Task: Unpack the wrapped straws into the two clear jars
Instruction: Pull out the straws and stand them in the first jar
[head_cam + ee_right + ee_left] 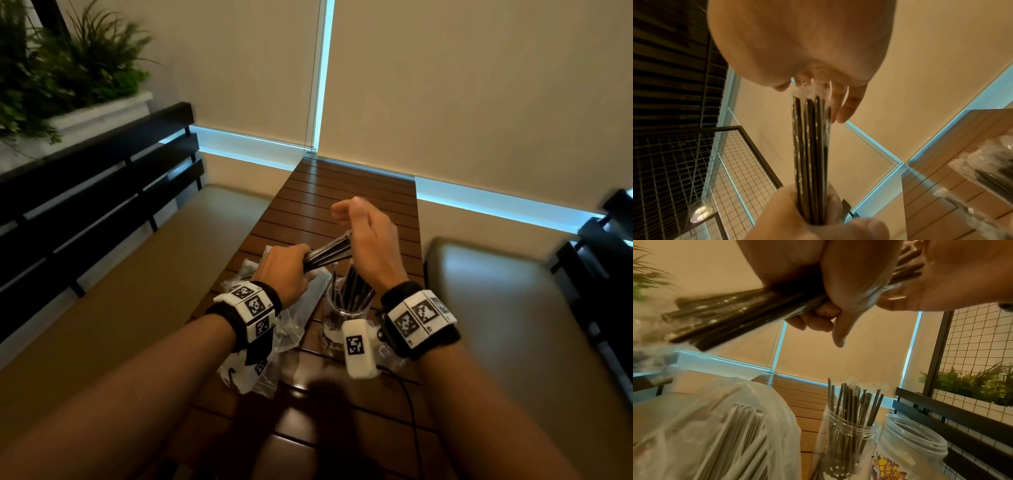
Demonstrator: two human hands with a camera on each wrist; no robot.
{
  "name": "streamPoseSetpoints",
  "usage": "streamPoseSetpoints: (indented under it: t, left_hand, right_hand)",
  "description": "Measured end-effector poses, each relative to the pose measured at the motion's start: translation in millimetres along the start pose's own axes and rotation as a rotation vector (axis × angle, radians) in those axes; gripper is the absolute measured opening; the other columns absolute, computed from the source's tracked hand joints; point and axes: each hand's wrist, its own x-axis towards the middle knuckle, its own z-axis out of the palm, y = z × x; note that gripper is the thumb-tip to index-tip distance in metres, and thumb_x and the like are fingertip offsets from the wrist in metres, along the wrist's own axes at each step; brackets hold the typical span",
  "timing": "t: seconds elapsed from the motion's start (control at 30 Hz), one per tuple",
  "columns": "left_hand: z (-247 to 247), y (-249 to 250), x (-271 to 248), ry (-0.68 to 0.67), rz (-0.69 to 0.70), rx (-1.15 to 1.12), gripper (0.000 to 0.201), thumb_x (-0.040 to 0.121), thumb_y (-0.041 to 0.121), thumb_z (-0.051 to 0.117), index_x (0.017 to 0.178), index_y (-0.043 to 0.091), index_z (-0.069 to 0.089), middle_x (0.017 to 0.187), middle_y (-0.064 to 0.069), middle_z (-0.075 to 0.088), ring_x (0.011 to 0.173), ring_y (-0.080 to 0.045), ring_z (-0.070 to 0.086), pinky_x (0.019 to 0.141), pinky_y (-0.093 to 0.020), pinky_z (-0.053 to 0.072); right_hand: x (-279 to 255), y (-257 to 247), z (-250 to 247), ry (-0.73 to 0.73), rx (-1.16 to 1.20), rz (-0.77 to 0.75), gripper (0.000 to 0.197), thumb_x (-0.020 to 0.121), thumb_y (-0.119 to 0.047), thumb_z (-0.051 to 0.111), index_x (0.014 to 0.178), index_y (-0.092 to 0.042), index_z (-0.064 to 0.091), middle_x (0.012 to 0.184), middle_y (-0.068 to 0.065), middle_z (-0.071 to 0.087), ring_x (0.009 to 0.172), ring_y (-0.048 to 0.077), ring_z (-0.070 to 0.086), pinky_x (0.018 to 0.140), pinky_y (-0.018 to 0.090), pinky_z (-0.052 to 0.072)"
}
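My left hand (286, 270) grips the lower part of a bundle of dark straws in clear wrappers (329, 250), held slanting above the table. My right hand (368, 238) is at the bundle's upper end, its lower fingers curled round it, thumb and forefinger raised. In the right wrist view the bundle (811, 154) runs from my left hand (818, 220) up into the right palm. Below stands a clear jar (347, 308) with several dark straws in it. The left wrist view shows that jar (849, 436) beside a second clear jar (914, 444), which holds nothing.
Crumpled plastic bags (284, 329) lie on the slatted wooden table (342, 185); one bag (725, 426) holds pale wrapped straws. Cushioned benches (496, 308) with black slatted backs flank the table. A cable (407, 397) trails over the near edge.
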Motion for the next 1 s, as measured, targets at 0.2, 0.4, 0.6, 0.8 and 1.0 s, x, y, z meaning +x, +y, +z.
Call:
streamPoseSetpoints:
  t: [0.2,0.4,0.6,0.8,1.0]
  left_hand:
    - [-3.9,12.2,3.8,0.053,0.07,-0.063,0.01,0.089,0.021,0.066,0.096,0.014,0.065,0.083,0.004,0.066,0.075,-0.016,0.061,0.065,-0.026,0.045]
    - [-7.6,21.0,0.8,0.084,0.041,-0.219,0.002,0.09,0.018,0.065,0.092,0.02,0.065,0.078,0.002,0.067,0.078,-0.018,0.066,0.062,-0.019,0.048]
    - [-13.6,37.7,7.8,0.052,0.08,-0.285,0.014,0.091,0.017,0.059,0.078,0.02,0.056,0.065,0.01,0.054,0.062,-0.013,0.058,0.049,-0.012,0.035]
    - [20.8,-1.7,7.3,-0.268,-0.003,-0.088,0.06,0.072,0.034,0.081,0.119,0.022,0.047,0.114,0.0,0.054,0.098,-0.018,0.057,0.08,-0.035,0.052]
    - [60.2,-11.4,-4.1,-0.472,0.124,0.172,0.068,0.09,0.031,0.064,0.148,0.037,0.027,0.135,-0.008,0.037,0.111,-0.03,0.054,0.091,-0.039,0.051]
  right_hand:
    - [-11.4,-6.3,20.0,-0.033,-0.055,-0.006,0.031,0.103,-0.038,0.043,0.089,-0.023,0.065,0.083,-0.01,0.066,0.077,0.001,0.062,0.068,0.017,0.049]
    - [-13.7,-3.4,20.2,0.092,0.139,0.13,0.034,0.078,-0.045,0.077,0.092,-0.017,0.064,0.081,0.0,0.068,0.073,0.009,0.066,0.067,0.021,0.057]
    - [-12.0,-5.5,24.9,0.181,0.101,0.036,0.019,0.086,-0.022,0.07,0.075,-0.008,0.064,0.068,0.004,0.068,0.064,0.017,0.066,0.061,0.032,0.058]
    - [5.1,3.6,-19.5,0.379,0.021,0.083,0.025,0.09,-0.017,0.063,0.067,-0.023,0.056,0.063,-0.008,0.06,0.053,-0.004,0.059,0.055,0.01,0.05]
    - [15.6,18.2,-38.5,0.422,-0.139,0.081,0.025,0.09,-0.019,0.061,0.066,-0.014,0.057,0.058,-0.009,0.055,0.055,-0.001,0.055,0.052,0.002,0.038]
